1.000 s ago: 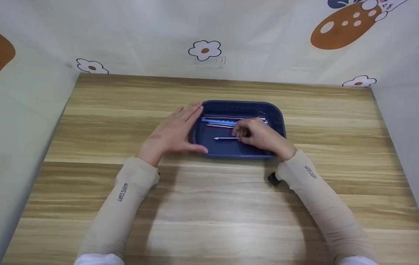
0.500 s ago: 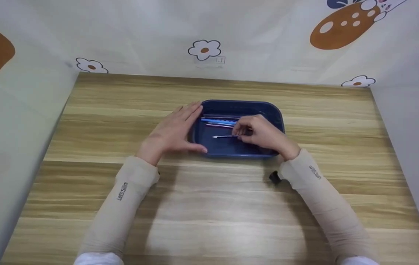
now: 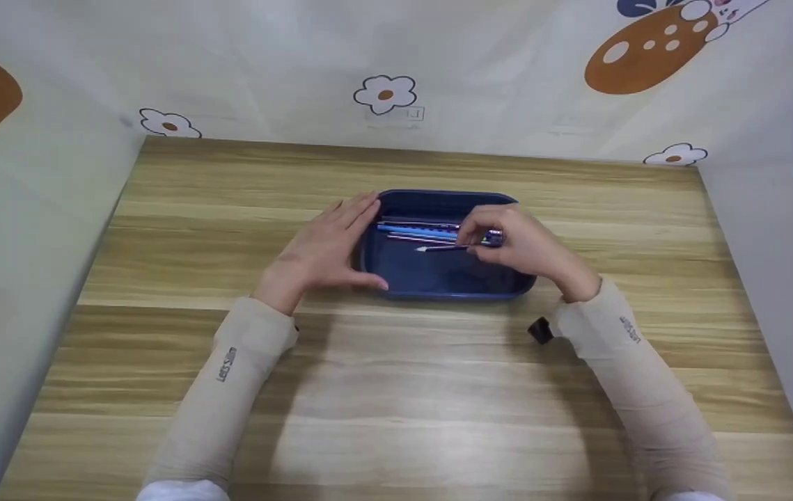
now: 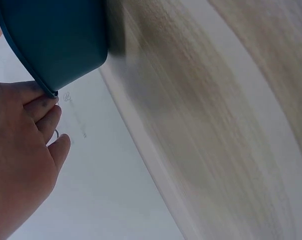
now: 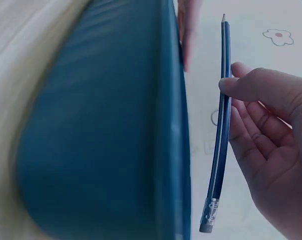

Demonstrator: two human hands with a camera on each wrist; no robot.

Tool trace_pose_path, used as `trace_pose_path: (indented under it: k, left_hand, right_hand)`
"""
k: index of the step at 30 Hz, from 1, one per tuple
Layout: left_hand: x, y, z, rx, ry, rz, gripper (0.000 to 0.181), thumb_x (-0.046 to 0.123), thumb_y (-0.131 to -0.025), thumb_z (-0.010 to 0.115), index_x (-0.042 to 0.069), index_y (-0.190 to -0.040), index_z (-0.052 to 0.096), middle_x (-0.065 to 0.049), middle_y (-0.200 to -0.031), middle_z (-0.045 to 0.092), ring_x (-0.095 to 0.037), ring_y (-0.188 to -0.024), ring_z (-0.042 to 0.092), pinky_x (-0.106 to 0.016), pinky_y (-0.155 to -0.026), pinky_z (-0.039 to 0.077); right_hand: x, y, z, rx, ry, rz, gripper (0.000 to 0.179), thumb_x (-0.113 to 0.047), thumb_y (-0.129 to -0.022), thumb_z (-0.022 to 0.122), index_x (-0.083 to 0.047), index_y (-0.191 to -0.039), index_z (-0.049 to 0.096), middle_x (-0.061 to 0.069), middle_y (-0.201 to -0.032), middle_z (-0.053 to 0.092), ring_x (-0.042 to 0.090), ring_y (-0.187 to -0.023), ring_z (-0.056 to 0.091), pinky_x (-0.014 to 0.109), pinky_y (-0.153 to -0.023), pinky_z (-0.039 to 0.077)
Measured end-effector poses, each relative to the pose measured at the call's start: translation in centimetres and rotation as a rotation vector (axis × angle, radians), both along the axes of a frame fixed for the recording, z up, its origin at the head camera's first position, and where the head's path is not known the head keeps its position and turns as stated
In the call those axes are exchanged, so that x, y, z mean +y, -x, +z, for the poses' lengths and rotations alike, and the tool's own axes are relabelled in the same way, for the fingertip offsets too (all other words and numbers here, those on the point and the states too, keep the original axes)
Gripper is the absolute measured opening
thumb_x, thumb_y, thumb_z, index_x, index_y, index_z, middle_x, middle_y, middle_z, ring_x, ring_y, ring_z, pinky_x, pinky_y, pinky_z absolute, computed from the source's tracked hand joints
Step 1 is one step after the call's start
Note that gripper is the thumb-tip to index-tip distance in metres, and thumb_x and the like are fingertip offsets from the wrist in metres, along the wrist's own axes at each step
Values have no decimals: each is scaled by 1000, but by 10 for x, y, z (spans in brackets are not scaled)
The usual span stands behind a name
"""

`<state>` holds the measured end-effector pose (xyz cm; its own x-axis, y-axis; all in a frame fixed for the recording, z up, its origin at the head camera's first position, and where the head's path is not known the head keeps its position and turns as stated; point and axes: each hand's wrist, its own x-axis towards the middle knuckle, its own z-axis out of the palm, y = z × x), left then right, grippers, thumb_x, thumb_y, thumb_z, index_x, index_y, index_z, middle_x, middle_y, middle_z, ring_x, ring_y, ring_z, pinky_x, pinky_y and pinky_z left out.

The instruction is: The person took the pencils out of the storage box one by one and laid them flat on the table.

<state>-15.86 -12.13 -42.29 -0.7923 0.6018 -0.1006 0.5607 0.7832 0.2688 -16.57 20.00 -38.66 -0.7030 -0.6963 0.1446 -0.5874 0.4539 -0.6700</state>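
A dark blue plastic tray (image 3: pixel 448 275) with raised walls stands on the table. My left hand (image 3: pixel 323 243) lies against its left end, fingers straight along the rim and thumb at the near corner; in the left wrist view the fingertips touch the rim of the tray (image 4: pixel 65 45). My right hand (image 3: pixel 525 240), over the tray's right part, pinches a dark pencil (image 5: pixel 222 125) between thumb and fingers. Its sharpened tip points left in the head view, and a silver ferrule with a dark eraser shows at the other end. Several slim pencils (image 3: pixel 403 229) lie inside along the far side, partly hidden behind the right hand.
The wood-grain table (image 3: pixel 396 390) extends around the tray. Pale walls with flower and carrot-like prints (image 3: pixel 650 49) close it in at the back and sides. A black wrist camera (image 3: pixel 540 330) sticks out below the right sleeve.
My right hand has lifted the pencil and moved it right and toward the far side, its tip now beside the other pencils in the head view. My left hand stays at the tray's left end.
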Motion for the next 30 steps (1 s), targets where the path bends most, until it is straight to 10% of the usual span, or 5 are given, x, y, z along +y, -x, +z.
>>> trace_pose_path:
  k: [30]
  left_hand:
    - [-4,0,-3,8,1,-7,128,85,-72,59,9,-161,8,-8,-170,5,-25,-157,8,-44,-131,10]
  right_hand:
    - [111,-12,10,132,8,-133,31,16,-77,72,-10,-92,75,1,-90,73,-3,-83,62,5,-77,51]
